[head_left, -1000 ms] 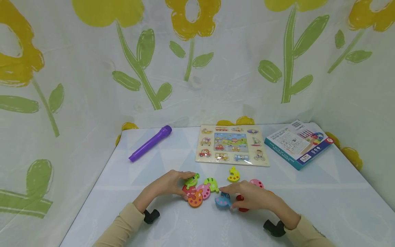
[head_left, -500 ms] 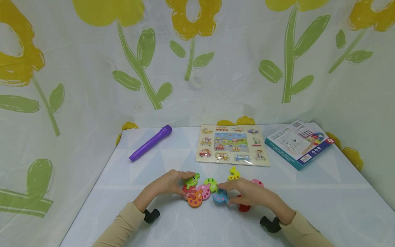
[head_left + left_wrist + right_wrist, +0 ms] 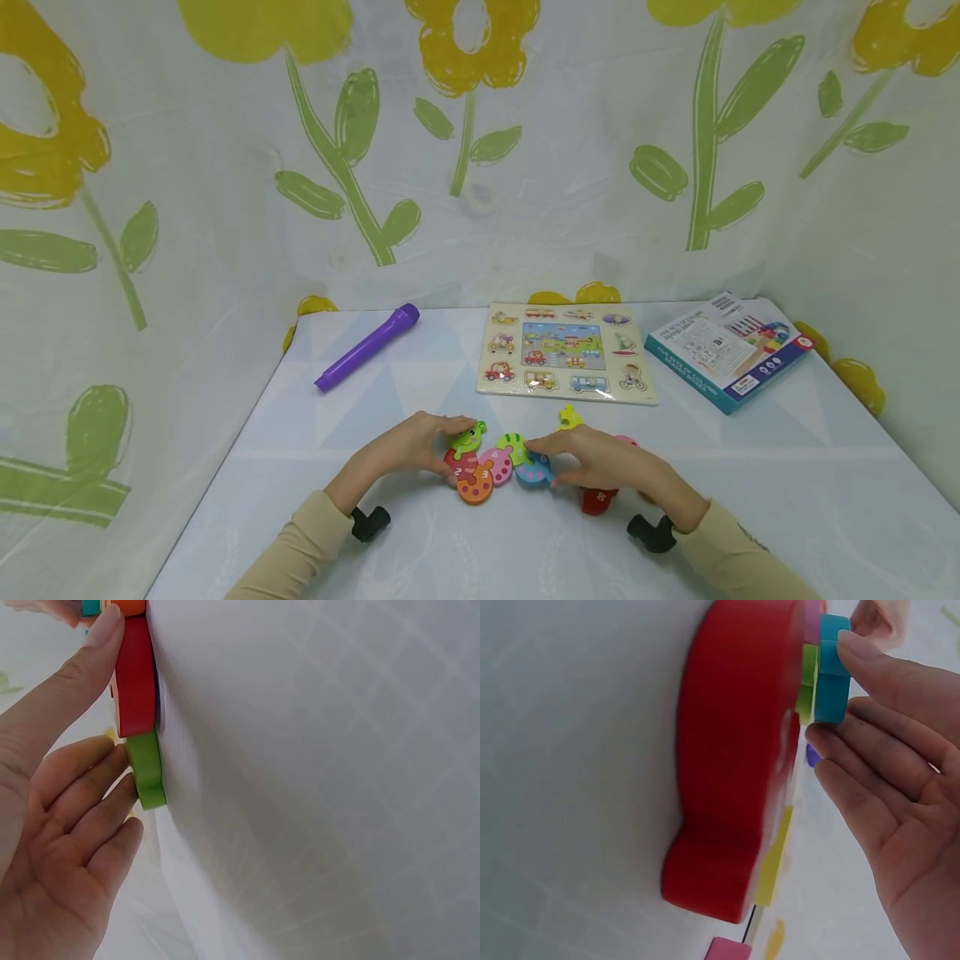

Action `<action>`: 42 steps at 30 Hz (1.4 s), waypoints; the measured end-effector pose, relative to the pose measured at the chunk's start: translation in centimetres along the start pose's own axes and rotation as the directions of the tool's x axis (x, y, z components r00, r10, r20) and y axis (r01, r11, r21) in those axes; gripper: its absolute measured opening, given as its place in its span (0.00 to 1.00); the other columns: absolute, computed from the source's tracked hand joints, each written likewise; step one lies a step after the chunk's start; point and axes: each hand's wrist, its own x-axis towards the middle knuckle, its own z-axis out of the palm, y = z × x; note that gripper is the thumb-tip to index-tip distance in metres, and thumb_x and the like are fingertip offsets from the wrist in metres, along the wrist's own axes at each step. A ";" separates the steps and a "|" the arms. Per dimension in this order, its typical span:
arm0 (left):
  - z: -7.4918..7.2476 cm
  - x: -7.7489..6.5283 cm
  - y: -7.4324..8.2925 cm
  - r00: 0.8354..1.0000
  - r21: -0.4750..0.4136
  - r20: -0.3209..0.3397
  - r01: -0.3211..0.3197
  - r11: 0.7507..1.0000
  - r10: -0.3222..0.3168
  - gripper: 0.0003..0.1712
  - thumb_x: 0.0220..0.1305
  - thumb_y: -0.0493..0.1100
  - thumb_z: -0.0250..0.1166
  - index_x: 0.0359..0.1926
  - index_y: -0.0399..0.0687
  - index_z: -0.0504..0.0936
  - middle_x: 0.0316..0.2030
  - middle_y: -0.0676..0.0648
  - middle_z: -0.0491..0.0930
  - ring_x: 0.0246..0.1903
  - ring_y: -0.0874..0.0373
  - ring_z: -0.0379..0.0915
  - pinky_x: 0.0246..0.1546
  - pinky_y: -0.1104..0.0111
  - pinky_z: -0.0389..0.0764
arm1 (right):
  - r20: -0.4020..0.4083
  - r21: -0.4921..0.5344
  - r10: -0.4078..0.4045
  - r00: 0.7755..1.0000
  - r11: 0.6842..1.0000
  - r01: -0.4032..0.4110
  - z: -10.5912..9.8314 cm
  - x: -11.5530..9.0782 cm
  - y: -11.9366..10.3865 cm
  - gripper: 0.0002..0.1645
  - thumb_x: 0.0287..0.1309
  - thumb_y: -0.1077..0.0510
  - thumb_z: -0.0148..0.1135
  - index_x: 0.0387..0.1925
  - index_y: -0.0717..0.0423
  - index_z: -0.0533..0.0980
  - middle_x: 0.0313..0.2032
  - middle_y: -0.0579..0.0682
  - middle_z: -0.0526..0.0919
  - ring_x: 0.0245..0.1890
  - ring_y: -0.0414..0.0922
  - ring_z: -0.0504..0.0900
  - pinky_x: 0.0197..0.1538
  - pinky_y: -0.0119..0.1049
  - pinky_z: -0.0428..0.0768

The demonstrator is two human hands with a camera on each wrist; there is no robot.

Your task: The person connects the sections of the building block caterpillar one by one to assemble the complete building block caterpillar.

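My left hand (image 3: 408, 446) grips the end of a joined caterpillar puzzle. Its thumb lies against the red piece (image 3: 136, 679) and its fingers against the green head piece (image 3: 146, 769). An orange piece (image 3: 475, 489), a pink piece (image 3: 497, 468) and a striped green piece (image 3: 513, 444) continue the row. My right hand (image 3: 603, 458) pinches a blue puzzle piece (image 3: 533, 471) between thumb and fingers, right at the striped green piece. In the right wrist view the blue piece sits slightly higher than the green one; whether they interlock I cannot tell.
A red piece (image 3: 597, 502) lies under my right hand, a yellow piece (image 3: 569, 416) behind it, and a pink piece (image 3: 627, 439) is mostly hidden. Farther back are a purple toy microphone (image 3: 367, 347), a wooden picture puzzle (image 3: 491, 333) and a flat box (image 3: 727, 350).
My right hand has moved left with the blue piece, bringing it up against the striped green piece. My left hand has stayed in place on the caterpillar.
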 end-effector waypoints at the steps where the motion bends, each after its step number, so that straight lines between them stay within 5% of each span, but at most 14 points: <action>1: 0.0 0.0 0.0 1.000 0.000 0.000 0.001 1.000 -0.001 0.48 0.44 0.50 0.78 0.67 0.46 0.70 0.65 0.48 0.69 0.64 0.53 0.65 0.63 0.59 0.68 | 0.003 0.001 0.004 1.000 1.000 -0.004 0.0 0.0 0.0 0.33 0.55 0.60 0.70 0.63 0.61 0.71 0.61 0.49 0.75 0.61 0.42 0.73 0.60 0.34 0.73; 23: 0.0 0.1 0.0 1.000 0.005 0.000 -0.004 1.000 0.004 0.47 0.44 0.50 0.79 0.67 0.47 0.71 0.64 0.48 0.70 0.65 0.52 0.64 0.63 0.59 0.68 | -0.056 0.003 0.006 0.998 1.000 -0.005 0.1 0.2 0.2 0.35 0.53 0.52 0.72 0.61 0.59 0.73 0.59 0.49 0.77 0.60 0.45 0.74 0.59 0.38 0.75; 30: 0.0 0.1 0.1 1.000 0.003 0.001 -0.001 1.000 0.001 0.47 0.43 0.50 0.79 0.66 0.46 0.71 0.64 0.49 0.70 0.65 0.53 0.64 0.64 0.60 0.67 | -0.087 0.010 0.113 0.990 0.994 -0.112 -0.1 -0.4 0.4 0.36 0.54 0.49 0.71 0.63 0.55 0.73 0.59 0.48 0.77 0.60 0.48 0.74 0.57 0.43 0.77; 42: 0.3 0.0 0.2 0.999 -0.002 -0.028 0.029 1.000 -0.029 0.47 0.43 0.52 0.79 0.66 0.49 0.72 0.64 0.49 0.70 0.65 0.54 0.64 0.63 0.60 0.68 | -0.172 0.028 0.183 0.968 0.983 -0.181 -0.3 -1.4 1.3 0.34 0.54 0.52 0.71 0.62 0.55 0.73 0.60 0.48 0.77 0.61 0.49 0.73 0.57 0.44 0.77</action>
